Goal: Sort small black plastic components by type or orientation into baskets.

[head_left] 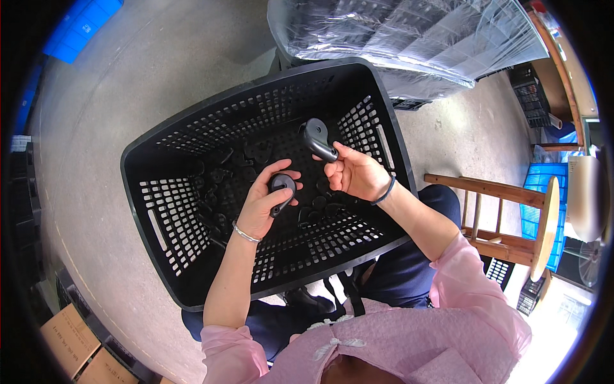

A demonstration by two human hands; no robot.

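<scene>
A large black perforated basket (pixel 256 81) stands in front of me, with several small black plastic parts (pixel 259 150) lying at its bottom. Over it, my left hand (pixel 261 205) is closed around a black plastic part with a round head and a short stem (pixel 281 184). My right hand (pixel 358 173) pinches the stem end of a similar black plastic part (pixel 316 136), its round head pointing up and away from me. The two held parts are apart from each other. What exactly these parts belong to, I cannot tell.
Beyond the basket stands a stack wrapped in clear film (pixel 409 38). To the right is a wooden stool (pixel 505 198) on its side or angled, near a blue crate (pixel 543 185). Cardboard boxes (pixel 71 339) sit at lower left, and a blue bin (pixel 80 29) at upper left.
</scene>
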